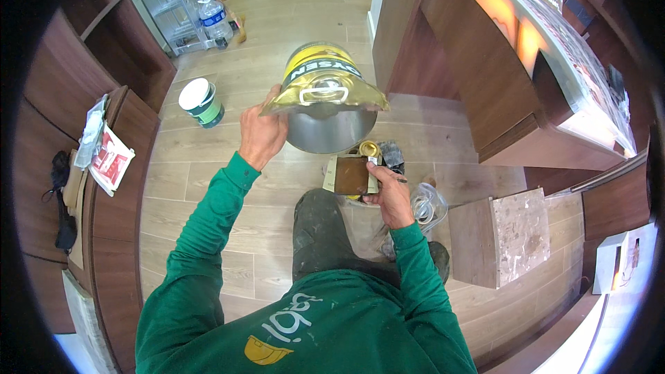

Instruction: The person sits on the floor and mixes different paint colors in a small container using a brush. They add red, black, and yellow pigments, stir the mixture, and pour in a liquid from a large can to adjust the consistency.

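My left hand (264, 130) is closed on the edge of a large metal can (331, 131). The can is tipped and has a yellow and dark label; its gold end with a white handle flares outward, and a grey metal inside shows below. My right hand (392, 196) grips a flat brown square piece (352, 176), which I cannot identify further. A pale card-like sheet (329, 177) shows at its edges. Just beyond this hand sit a small gold round tin (369, 149) and a dark grey crumpled thing (392, 156). Clear plastic (429, 204) lies to the right.
A green tub with a white lid (199, 95) stands at left on the plank floor. Farther off are a water bottle (215, 19) and a ladder (166, 3). A wooden box (495, 242) stands at right. Brown cabinets (118, 166) and a counter (485, 55) flank me.
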Tool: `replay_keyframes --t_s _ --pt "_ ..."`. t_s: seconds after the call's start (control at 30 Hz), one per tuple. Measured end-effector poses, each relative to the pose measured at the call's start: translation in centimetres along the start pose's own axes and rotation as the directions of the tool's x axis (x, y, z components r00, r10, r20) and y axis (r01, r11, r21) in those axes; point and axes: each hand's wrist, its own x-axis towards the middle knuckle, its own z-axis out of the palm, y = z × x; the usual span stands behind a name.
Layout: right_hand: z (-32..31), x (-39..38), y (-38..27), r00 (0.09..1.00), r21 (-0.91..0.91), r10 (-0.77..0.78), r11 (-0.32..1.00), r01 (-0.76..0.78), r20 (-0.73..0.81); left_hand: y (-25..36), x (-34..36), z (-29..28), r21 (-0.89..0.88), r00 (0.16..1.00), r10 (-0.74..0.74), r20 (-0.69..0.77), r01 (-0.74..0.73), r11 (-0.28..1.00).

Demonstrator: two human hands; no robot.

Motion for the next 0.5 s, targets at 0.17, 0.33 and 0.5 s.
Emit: replay_keyframes --t_s 0.17,0.33,0.5 --pt "0.5 -0.4 -1.1 0.999 0.021 0.01 1.0 -0.011 0.05 0.6 0.9 -1.2 0.01 0.996 0.074 -0.051 -0.074 0.997" --pt "1.5 -0.4 -2.0 0.998 0.049 -0.033 0.998 0.031 0.045 1.1 1.8 -1.9 0.01 0.992 0.105 -0.064 -0.104 0.995" --pt "2.6 -0.5 -3.1 0.996 0.052 -0.077 0.996 0.074 0.052 1.5 2.3 -2.3 0.031 0.989 0.13 -0.067 -0.128 0.991"
